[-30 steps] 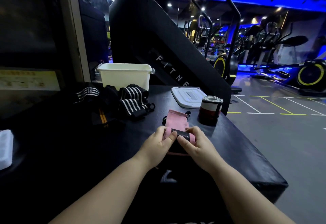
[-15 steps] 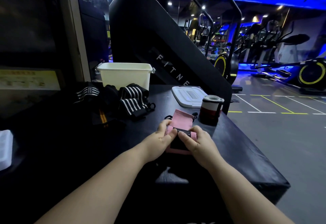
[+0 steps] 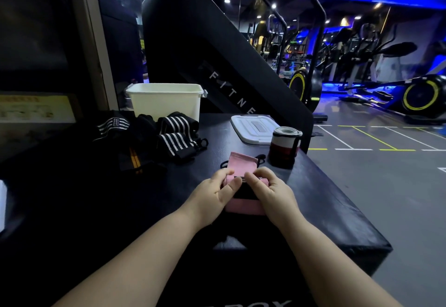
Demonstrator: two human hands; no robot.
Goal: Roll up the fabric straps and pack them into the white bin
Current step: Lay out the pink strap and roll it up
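- The pink strap [image 3: 242,165] lay flat on the black table [image 3: 313,200], part rolled at its near end, likely so the surface kept the roll straight.
- The left hand [image 3: 214,194] pinched the roll's left edge between thumb and fingers; the right hand [image 3: 270,189] pinched its right edge, apparently holding the turns tight and even from both sides.
- Beyond the pink strap, its unrolled tail pointed away from the person, leaving length to wind in.
- To the right of the pink strap and just beyond it stood 1 finished roll [image 3: 284,147], upright, seemingly parked until packing.
- Left of the pink strap and farther back, black striped straps [image 3: 177,137] sat heaped, not yet rolled.
- Well behind the pink strap stood the white bin [image 3: 166,101], open, its lid [image 3: 253,128] set aside nearby so rolls could drop in.
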